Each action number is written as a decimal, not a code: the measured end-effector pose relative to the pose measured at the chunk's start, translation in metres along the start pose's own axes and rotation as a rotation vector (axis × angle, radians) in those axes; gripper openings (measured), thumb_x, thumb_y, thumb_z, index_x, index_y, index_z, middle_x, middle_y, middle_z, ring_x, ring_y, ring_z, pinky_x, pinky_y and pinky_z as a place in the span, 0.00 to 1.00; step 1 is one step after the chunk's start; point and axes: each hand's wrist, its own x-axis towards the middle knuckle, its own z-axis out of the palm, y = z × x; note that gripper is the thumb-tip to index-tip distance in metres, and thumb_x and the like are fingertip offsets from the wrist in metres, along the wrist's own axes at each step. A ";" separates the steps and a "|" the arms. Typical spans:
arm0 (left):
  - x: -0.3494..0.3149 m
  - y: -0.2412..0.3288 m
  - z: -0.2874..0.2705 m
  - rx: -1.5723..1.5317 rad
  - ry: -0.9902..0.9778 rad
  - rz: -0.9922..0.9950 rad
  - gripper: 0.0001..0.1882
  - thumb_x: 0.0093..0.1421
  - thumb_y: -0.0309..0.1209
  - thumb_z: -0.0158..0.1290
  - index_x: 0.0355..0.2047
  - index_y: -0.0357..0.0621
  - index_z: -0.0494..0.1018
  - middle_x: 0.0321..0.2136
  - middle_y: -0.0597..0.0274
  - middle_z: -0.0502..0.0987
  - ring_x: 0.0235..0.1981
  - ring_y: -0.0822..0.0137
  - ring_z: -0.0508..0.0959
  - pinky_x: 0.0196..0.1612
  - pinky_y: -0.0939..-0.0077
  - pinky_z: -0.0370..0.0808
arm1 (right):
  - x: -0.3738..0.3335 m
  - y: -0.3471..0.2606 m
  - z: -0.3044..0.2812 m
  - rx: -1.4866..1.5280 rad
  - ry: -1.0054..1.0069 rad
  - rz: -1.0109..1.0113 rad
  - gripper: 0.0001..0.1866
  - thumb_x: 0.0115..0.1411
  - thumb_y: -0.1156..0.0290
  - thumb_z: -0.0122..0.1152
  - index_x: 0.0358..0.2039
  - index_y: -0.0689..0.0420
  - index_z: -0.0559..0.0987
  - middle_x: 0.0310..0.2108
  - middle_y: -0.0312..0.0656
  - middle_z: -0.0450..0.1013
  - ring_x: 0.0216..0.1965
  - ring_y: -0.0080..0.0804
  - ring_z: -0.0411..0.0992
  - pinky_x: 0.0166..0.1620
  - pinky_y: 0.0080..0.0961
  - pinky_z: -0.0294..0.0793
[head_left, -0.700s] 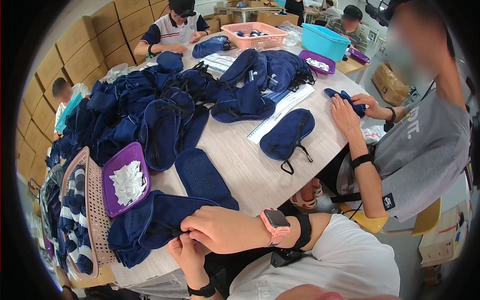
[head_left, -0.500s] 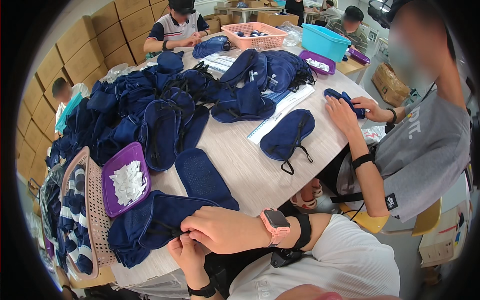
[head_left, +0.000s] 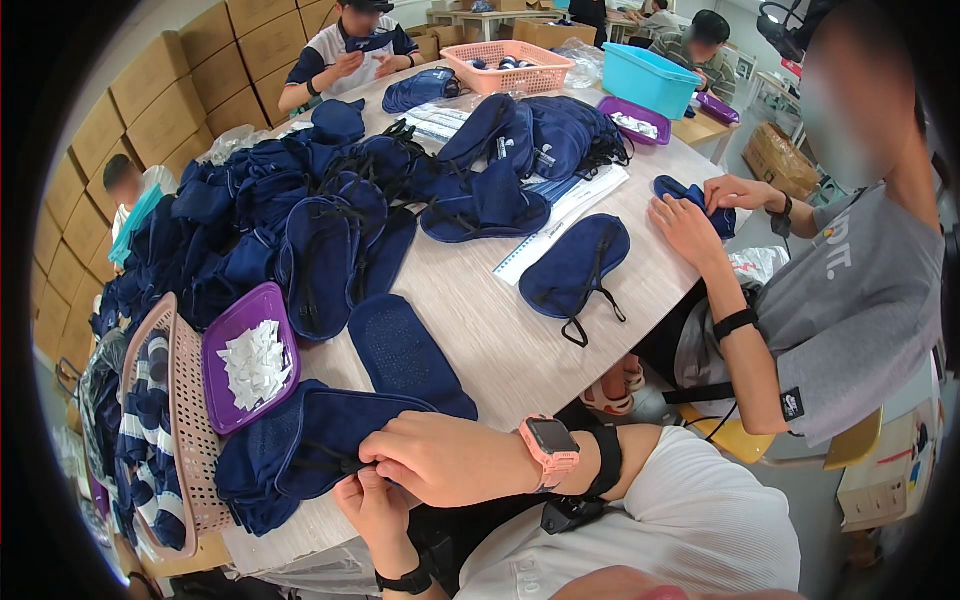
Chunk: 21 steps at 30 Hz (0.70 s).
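Both my hands are closed at the near left table edge. My right hand (head_left: 415,455), below a pink watch, pinches a black strap (head_left: 325,455) on a flat navy fabric piece (head_left: 340,420) with lighter piping. My left hand (head_left: 375,505), nearer me, pinches the same strap end; its tip is hidden between my fingers. I cannot tell whether the piece is an eye mask or a slipper. It lies over more navy fabric (head_left: 245,480). Just beyond is a navy oblong piece (head_left: 410,345) with a dotted surface.
A purple tray (head_left: 222,408) of white paper slips stands left, beside a beige basket (head_left: 200,440) of navy-and-white rolls. Navy pieces (head_left: 220,220) heap up beyond. One strapped piece (head_left: 570,270) lies mid-table. A co-worker's hands (head_left: 695,220) handle navy fabric at right; others sit farther back.
My hands stay almost in place on the strap. The far co-worker has lifted a navy piece off the table. The right-hand co-worker's farther hand has shifted slightly over their fabric.
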 end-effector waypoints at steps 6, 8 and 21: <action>0.000 0.001 0.003 -0.010 0.029 -0.013 0.07 0.58 0.29 0.42 0.29 0.38 0.62 0.28 0.59 0.71 0.28 0.73 0.72 0.30 0.80 0.73 | 0.000 0.000 -0.002 0.011 -0.020 0.022 0.07 0.52 0.75 0.47 0.32 0.61 0.70 0.26 0.42 0.68 0.29 0.37 0.64 0.33 0.27 0.62; 0.000 0.001 0.003 -0.006 0.027 -0.014 0.06 0.58 0.29 0.42 0.29 0.38 0.62 0.29 0.59 0.71 0.29 0.73 0.72 0.30 0.80 0.73 | -0.001 0.000 -0.001 0.014 -0.018 0.024 0.07 0.52 0.75 0.47 0.32 0.61 0.70 0.26 0.42 0.68 0.29 0.37 0.64 0.33 0.27 0.62; 0.000 0.003 0.004 -0.023 0.006 -0.009 0.06 0.58 0.29 0.43 0.29 0.38 0.62 0.29 0.59 0.71 0.29 0.73 0.73 0.31 0.81 0.73 | 0.001 -0.002 -0.001 0.051 -0.023 0.039 0.09 0.54 0.71 0.45 0.30 0.62 0.70 0.25 0.46 0.67 0.29 0.39 0.64 0.34 0.29 0.62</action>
